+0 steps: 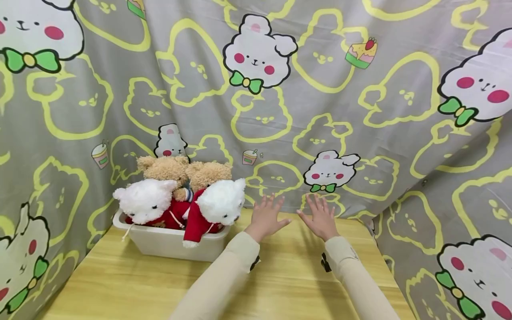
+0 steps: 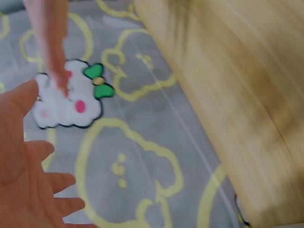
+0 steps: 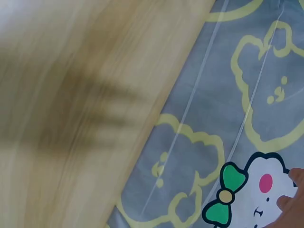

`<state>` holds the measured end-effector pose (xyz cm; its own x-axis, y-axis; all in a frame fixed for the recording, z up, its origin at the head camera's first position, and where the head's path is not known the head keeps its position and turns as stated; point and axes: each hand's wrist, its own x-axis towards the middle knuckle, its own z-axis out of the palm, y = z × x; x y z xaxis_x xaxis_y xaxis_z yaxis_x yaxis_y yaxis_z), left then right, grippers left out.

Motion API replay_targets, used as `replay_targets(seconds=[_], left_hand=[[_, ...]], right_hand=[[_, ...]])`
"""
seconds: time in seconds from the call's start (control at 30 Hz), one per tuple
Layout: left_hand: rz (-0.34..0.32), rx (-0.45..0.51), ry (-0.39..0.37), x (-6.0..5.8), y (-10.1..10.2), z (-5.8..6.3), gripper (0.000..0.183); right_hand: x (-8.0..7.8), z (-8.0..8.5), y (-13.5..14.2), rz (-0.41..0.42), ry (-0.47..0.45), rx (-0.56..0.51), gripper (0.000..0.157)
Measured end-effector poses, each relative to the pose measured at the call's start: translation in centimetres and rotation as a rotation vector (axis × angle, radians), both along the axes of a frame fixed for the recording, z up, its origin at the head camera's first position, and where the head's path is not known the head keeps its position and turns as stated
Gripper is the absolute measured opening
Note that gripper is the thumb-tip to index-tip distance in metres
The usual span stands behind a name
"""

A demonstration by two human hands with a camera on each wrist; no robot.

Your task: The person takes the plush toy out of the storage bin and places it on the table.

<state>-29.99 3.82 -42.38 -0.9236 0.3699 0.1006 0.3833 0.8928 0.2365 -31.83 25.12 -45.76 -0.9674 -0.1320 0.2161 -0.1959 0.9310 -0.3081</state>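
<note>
1. Left hand [image 1: 267,220] and right hand [image 1: 321,220]: fingers straight and spread, holding nothing, probably just above the table [image 1: 288,275]; contact is hard to judge.
2. Left of them, a white tub [image 1: 176,245] likely props its packed bears upright; its long axis runs left-right.
3. Front white bear [image 1: 219,202] faces rightward.
4. Brown bears [image 1: 166,170] sit behind, before patterned cloth [image 1: 262,126].

Head view faces forward-down; wrist views, closer, share table [image 2: 247,95], curtain [image 2: 142,107].
</note>
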Motion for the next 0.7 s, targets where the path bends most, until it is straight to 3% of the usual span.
replay_targets(seconds=[0.2, 0.33, 0.57, 0.7], left_hand=[[-0.116, -0.004, 0.017, 2.2, -1.6, 0.8, 0.073], [-0.235, -0.013, 0.036, 3.5, -3.1, 1.5, 0.073], [-0.454, -0.033, 0.082, 5.9, -7.0, 2.0, 0.075], [-0.55, -0.012, 0.049, 7.0, -9.4, 2.6, 0.077]], right_hand=[[0.5, -0.1, -0.5, 0.032, 0.04, -0.027, 0.075], [0.9, 0.2, -0.9, 0.06, 0.073, -0.025, 0.077], [1.3, 0.9, -2.3, 0.117, 0.079, -0.005, 0.076], [1.6, 1.6, -3.2, 0.147, 0.115, -0.035, 0.074]])
